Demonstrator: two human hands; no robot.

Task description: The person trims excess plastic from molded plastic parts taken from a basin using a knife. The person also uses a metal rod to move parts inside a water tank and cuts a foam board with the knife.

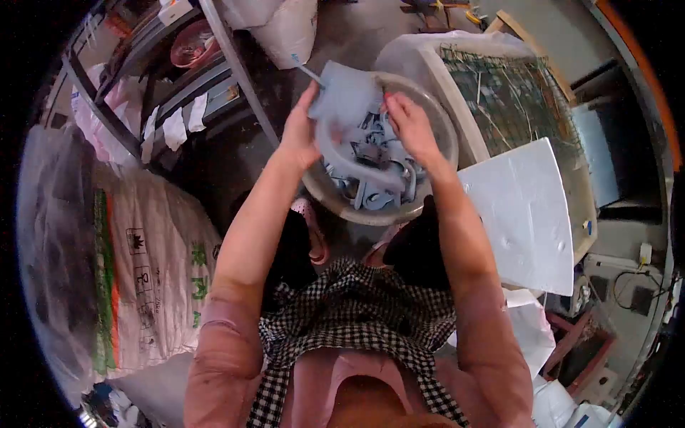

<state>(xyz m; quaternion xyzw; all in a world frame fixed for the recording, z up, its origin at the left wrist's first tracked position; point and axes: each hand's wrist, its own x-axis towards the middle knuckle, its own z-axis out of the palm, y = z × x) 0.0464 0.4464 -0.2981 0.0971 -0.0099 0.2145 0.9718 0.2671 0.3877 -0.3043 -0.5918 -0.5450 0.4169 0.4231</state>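
Note:
A pale blue-grey plastic part [346, 89], blurred by motion, is held above a round tub [446, 135]. My left hand [303, 128] grips it at its left side, with the fingers partly hidden behind it. To the right of the part, my right hand [410, 121] is closed in a pinch over the tub; what its fingertips hold, if anything, is too small to name. Inside the tub lie several grey-blue plastic pieces [374, 196], curved and irregular in shape.
Printed woven sacks [153, 264] stand at the left, below a metal rack [235, 64]. A white board [524, 214] leans at the right, beside a pale container [464, 107] with green netting [499, 93]. A white sack [285, 36] stands beyond the tub.

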